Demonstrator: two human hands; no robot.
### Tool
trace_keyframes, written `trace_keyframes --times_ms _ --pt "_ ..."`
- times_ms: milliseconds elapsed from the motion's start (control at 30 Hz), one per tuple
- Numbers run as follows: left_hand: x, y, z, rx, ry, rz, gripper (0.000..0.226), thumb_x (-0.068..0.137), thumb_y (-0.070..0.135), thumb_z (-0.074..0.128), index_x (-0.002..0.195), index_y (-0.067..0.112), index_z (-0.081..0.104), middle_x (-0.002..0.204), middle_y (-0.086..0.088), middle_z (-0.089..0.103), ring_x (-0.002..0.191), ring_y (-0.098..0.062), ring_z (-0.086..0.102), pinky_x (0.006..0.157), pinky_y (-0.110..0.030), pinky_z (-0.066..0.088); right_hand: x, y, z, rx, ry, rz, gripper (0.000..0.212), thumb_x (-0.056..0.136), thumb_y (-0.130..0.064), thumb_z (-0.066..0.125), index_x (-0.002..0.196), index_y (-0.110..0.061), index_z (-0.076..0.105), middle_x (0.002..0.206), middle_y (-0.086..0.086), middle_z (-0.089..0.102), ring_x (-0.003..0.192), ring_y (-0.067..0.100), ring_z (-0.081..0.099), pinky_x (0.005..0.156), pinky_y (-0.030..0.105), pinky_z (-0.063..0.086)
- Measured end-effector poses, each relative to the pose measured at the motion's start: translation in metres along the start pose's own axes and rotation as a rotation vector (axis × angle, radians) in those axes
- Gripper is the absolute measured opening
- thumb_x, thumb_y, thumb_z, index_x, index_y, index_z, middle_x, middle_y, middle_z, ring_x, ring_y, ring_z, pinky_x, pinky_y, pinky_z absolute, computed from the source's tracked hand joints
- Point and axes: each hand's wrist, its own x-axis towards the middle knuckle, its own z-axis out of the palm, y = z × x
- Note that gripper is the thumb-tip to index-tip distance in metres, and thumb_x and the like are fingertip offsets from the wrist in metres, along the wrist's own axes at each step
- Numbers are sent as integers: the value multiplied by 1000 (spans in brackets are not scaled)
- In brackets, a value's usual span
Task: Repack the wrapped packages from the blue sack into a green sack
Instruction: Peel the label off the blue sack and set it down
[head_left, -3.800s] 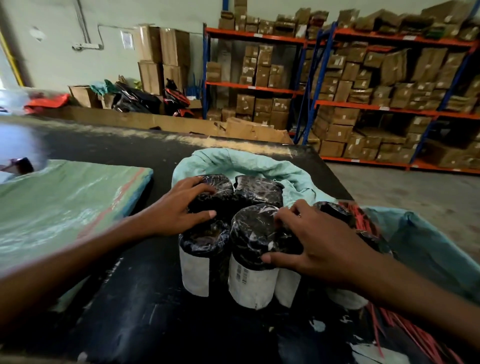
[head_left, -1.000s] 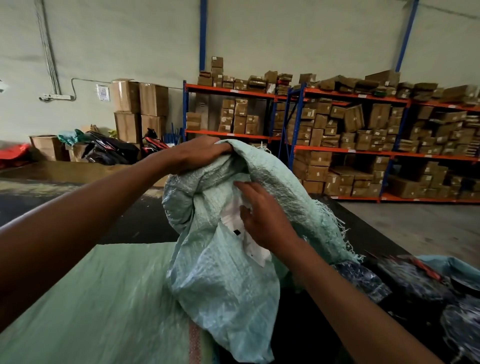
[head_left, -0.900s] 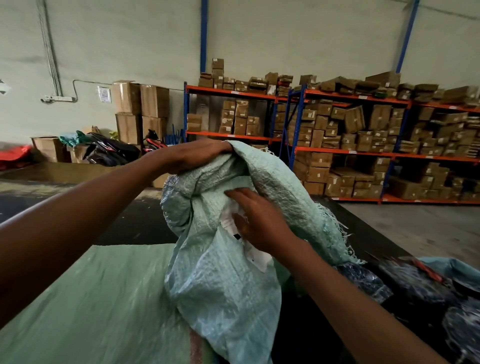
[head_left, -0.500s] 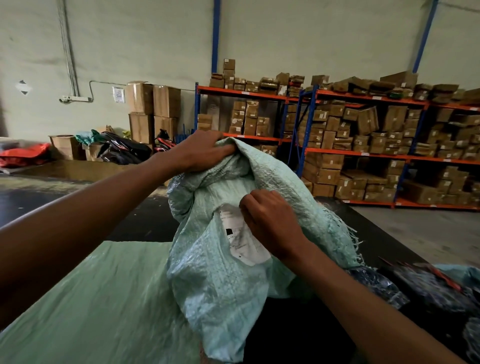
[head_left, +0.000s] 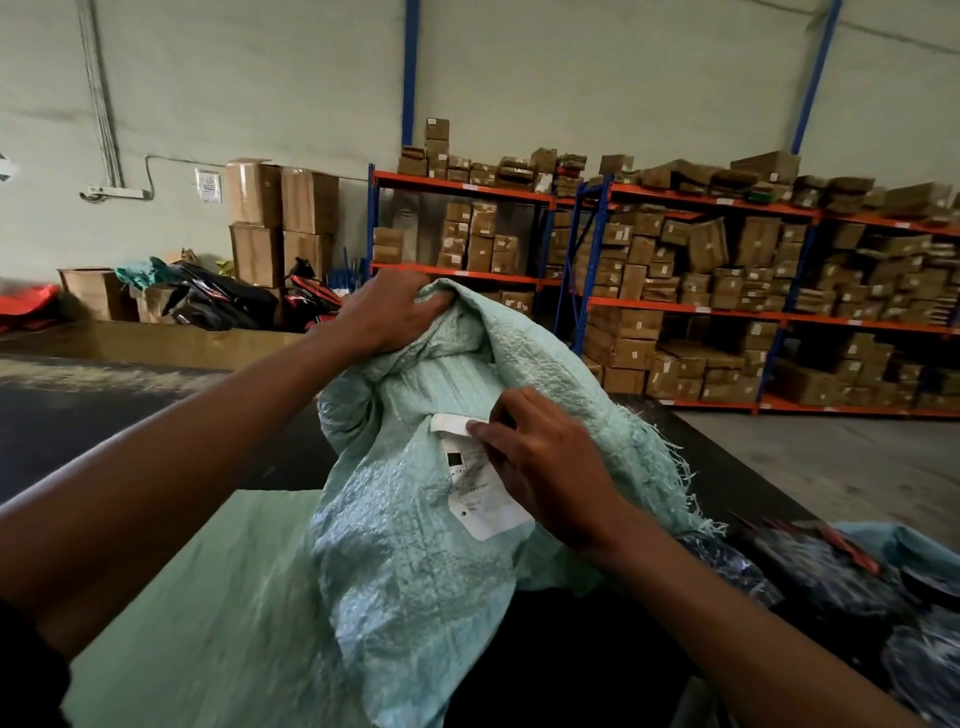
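Left hand (head_left: 395, 312) raised at arm's length, fingers clenched in a fist-like grip. Right hand (head_left: 545, 467) lower, knuckles up, thumb and forefinger apparently pinching; fingertips partly hidden. Both forearms extended.

Orange-and-blue shelving (head_left: 675, 306) stacked with cardboard boxes (head_left: 706, 244); taller cartons (head_left: 283, 218) stand left.

This is a warehouse, a big room for storing goods. Tall metal racks (head_left: 675, 306) with blue posts and orange beams fill the right of the frame, packed with brown cardboard boxes (head_left: 644, 249). More big boxes (head_left: 283, 218) are stacked against the bare wall (head_left: 234, 78) at upper left. The floor (head_left: 857, 467) is plain grey concrete.
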Motion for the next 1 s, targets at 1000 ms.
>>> trace_keyframes --times_ms 1000 --pt "-24 -68 58 331 135 -527 49 97 40 35 105 2 63 108 -26 63 102 -43 59 80 -44 43 -33 25 -64 495 341 487 31 84 -1 65 109 -18 61 94 -16 65 83 -8 64 77 7 51"
